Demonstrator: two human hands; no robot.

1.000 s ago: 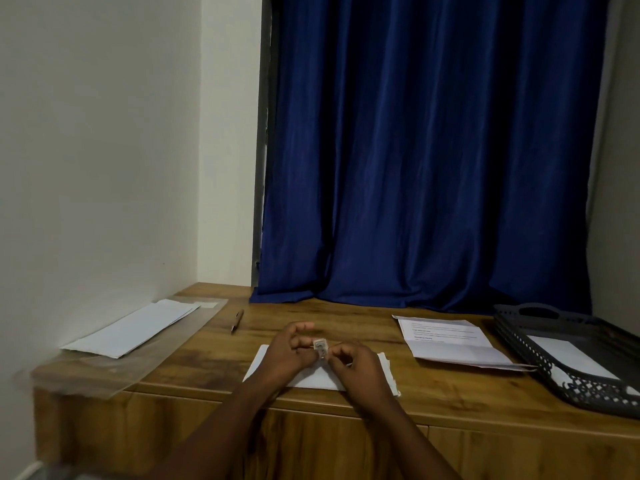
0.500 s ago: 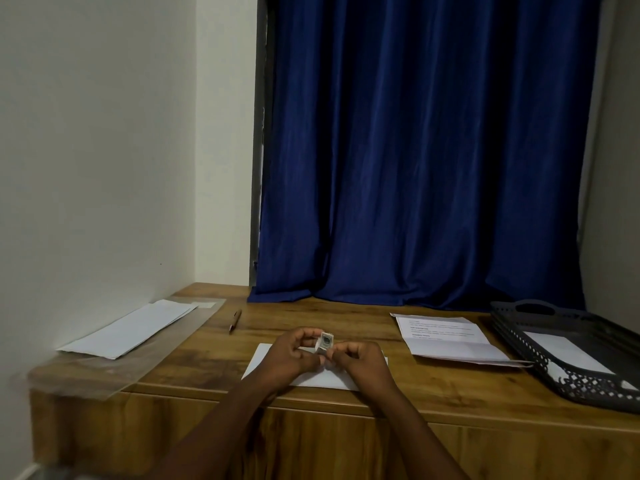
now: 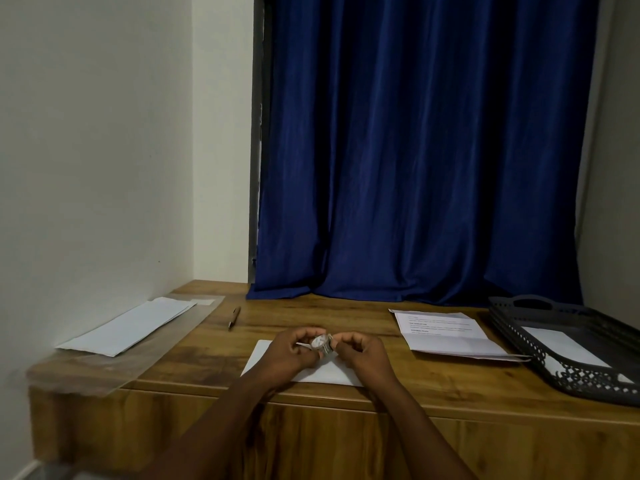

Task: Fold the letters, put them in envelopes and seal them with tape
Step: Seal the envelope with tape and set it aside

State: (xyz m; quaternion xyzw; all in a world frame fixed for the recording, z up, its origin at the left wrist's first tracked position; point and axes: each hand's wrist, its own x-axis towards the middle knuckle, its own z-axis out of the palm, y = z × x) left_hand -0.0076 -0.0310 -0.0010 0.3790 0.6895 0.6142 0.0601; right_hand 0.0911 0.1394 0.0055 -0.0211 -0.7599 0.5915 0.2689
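One small roll of tape (image 3: 322, 342) sits between the two hands, lifted just above a single white envelope (image 3: 311, 370) that lies flat near the front edge of the wooden desk (image 3: 433, 382), its long axis running left to right. The roll is tilted so that its round face looks up and toward the camera. The left hand (image 3: 294, 353) is curled narrowly around the roll's left side, thumb and fingers pinching it, and the right hand (image 3: 362, 351) is likewise nearly closed, its fingertips (image 3: 337, 341) touching the roll's right edge; whether a strip of tape is drawn out between them is too small to tell. Both hands hover over the envelope, covering its middle. To the right, one folded printed letter (image 3: 446, 336) lies on the desk with its text side up, its long axis also roughly left to right, just beside a dark perforated tray (image 3: 519, 327) in which one white envelope-like sheet (image 3: 561, 346) rests. To the far left, a small stack of white envelopes (image 3: 128, 327) lies angled on a clear plastic sleeve (image 3: 86, 370); their count cannot be made out. One pen (image 3: 234, 317) lies between that stack and the hands, pointing away toward the blue curtain (image 3: 426, 150).
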